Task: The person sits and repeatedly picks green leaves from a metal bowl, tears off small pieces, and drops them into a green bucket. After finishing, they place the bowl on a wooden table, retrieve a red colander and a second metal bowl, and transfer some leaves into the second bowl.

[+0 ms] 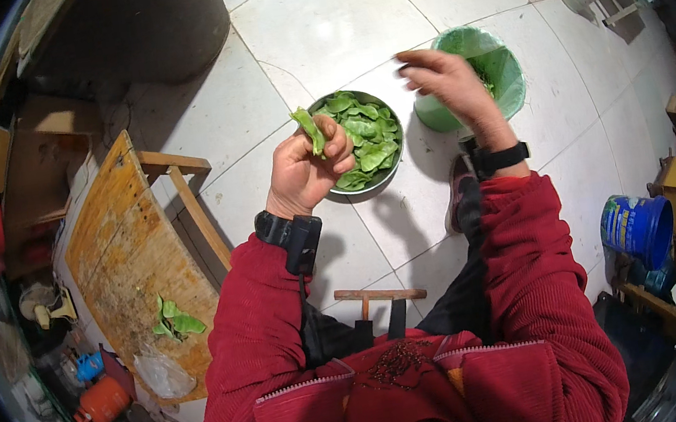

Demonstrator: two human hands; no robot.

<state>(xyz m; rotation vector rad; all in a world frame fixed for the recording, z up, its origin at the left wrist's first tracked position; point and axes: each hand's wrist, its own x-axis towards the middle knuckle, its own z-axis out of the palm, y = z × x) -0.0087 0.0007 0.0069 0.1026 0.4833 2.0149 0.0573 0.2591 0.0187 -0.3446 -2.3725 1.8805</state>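
My left hand (306,161) grips a flat green bean pod (310,131) between thumb and fingers, over the left edge of a round metal bowl (401,156). Many flat green bean pods (370,137) fill the bowl on the floor. My right hand (445,81), somewhat blurred, is raised in front of the near left side of a green bin with a plastic liner (513,91). Its fingers are apart and I see nothing in them. Green scraps (481,70) lie inside the bin.
At left stands a worn wooden table (122,256) with a few green pods (177,321) and a clear plastic bag (165,372). A blue bucket (634,228) lies tilted at right. A dark cylindrical container (145,32) stands at upper left, on the tiled floor (321,23).
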